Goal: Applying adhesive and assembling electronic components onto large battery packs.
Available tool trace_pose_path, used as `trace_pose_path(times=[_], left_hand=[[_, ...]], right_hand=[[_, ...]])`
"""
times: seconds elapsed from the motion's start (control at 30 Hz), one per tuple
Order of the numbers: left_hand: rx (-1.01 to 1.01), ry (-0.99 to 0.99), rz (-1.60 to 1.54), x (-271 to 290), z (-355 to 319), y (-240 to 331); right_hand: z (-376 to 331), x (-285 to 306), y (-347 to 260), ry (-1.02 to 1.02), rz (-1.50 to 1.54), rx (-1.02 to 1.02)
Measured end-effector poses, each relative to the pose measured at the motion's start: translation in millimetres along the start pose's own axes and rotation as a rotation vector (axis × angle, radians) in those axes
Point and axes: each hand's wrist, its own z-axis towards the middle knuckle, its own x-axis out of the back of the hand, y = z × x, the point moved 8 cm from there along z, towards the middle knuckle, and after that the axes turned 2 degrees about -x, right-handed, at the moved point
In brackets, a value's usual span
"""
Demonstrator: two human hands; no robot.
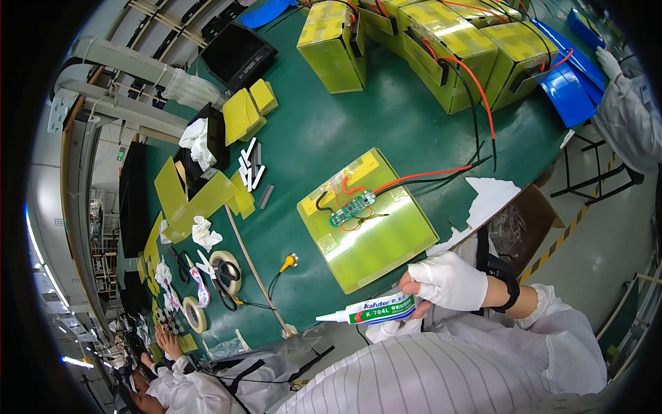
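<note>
My right hand (452,281), in a white fingerless glove, grips a white, green and blue adhesive tube (381,308) by its back end. The tube lies nearly level, its pointed white nozzle (332,317) facing left. Low under the tube shows white cloth that seems to be my left hand's glove (389,330); its fingers are hidden. Just beyond the tube, a flat yellow-green wrapped battery pack (376,252) rests on the table. A small green circuit board (353,208) sits on its top, with red and black wires (431,174) running off to the right.
Several wrapped battery packs (331,52) stand at the back of the green table (283,138). Scissors (219,274), tape rolls (195,314) and a yellow-tipped cable (288,262) lie left. One co-worker's hand (167,341) is at lower left; another person's gloved hand (609,63) is far right.
</note>
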Motion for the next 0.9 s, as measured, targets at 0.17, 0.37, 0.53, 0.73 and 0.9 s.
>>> trace_pose_path(times=[0.17,0.37,0.53,0.73,0.9], left_hand=[[0.002,-0.008,-0.122,-3,-14,-19],[0.718,0.061,-1.326,-36,-59,-75],[0.742,0.060,-1.356,-34,-60,-79],[0.658,0.034,-1.135,-35,-57,-69],[0.743,0.188,-1.495,-42,-56,-71]], right_hand=[[0,3,-2,0.035,-0.039,-0.004],[-2,2,-3,0.014,-0.032,-0.031],[4,-5,-1,0.006,-0.006,-0.060],[-1,5,-5,0.039,0.057,-0.104],[2,7,-11,0.037,-0.084,0.002]])
